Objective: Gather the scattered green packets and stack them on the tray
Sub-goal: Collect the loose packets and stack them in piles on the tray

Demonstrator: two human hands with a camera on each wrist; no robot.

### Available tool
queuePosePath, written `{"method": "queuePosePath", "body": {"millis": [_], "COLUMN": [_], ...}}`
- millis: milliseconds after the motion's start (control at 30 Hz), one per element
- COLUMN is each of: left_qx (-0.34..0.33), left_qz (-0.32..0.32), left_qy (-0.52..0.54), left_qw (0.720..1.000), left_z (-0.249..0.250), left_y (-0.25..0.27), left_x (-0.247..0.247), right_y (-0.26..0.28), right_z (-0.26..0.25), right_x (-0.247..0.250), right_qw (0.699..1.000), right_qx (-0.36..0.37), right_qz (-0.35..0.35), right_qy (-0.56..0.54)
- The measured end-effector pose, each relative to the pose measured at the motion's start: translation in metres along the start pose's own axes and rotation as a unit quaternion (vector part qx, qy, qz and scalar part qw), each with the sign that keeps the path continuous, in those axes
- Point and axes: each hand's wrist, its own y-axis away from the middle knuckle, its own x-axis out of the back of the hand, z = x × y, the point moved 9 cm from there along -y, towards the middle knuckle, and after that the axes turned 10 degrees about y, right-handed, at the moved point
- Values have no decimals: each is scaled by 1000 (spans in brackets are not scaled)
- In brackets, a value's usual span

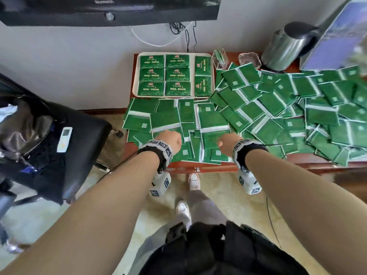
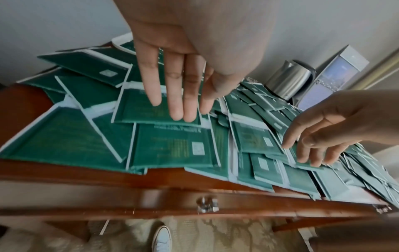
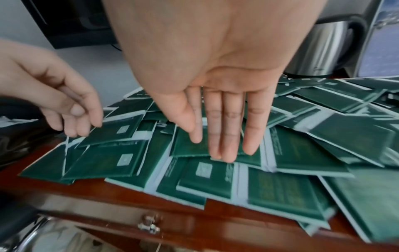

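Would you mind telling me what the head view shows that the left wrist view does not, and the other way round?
Only the head view shows the whole tray with its neat rows of packets, the black chair holding a white remote, and both wristbands. Only the left wrist view shows the undersides of the left hand's straight fingers over a packet, and the drawer's metal knob. Both show the scattered green packets, the right hand, the steel kettle and the wooden desk.

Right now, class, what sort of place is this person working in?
Probably a hotel room or small office: a wooden desk against the wall, a steel kettle, a wall-mounted television, and an air-conditioner remote on a chair.
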Motion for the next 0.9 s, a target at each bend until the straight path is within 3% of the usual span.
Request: {"method": "queuePosePath", "body": {"millis": [133, 500, 800, 900], "left_qx": [-18, -51, 37, 73], "left_qz": [-18, -6, 2, 34], "left_qy": [-5, -47, -70, -41], "left_qw": [1000, 998, 997, 996], "left_z": [22, 118, 175, 187], "left_y": [15, -4, -50, -66], "left_x": [-27, -39, -61, -60], "right_y": [22, 52, 38, 28], "right_z": [20, 103, 211, 240], "right_x": [-32, -28, -39, -35], "right_qw": [999, 996, 997, 997], "right_qx": [-22, -54, -55, -52], "right_qz": [-19, 27, 32, 47], "right_qy": [-23, -68, -50, -39]}}
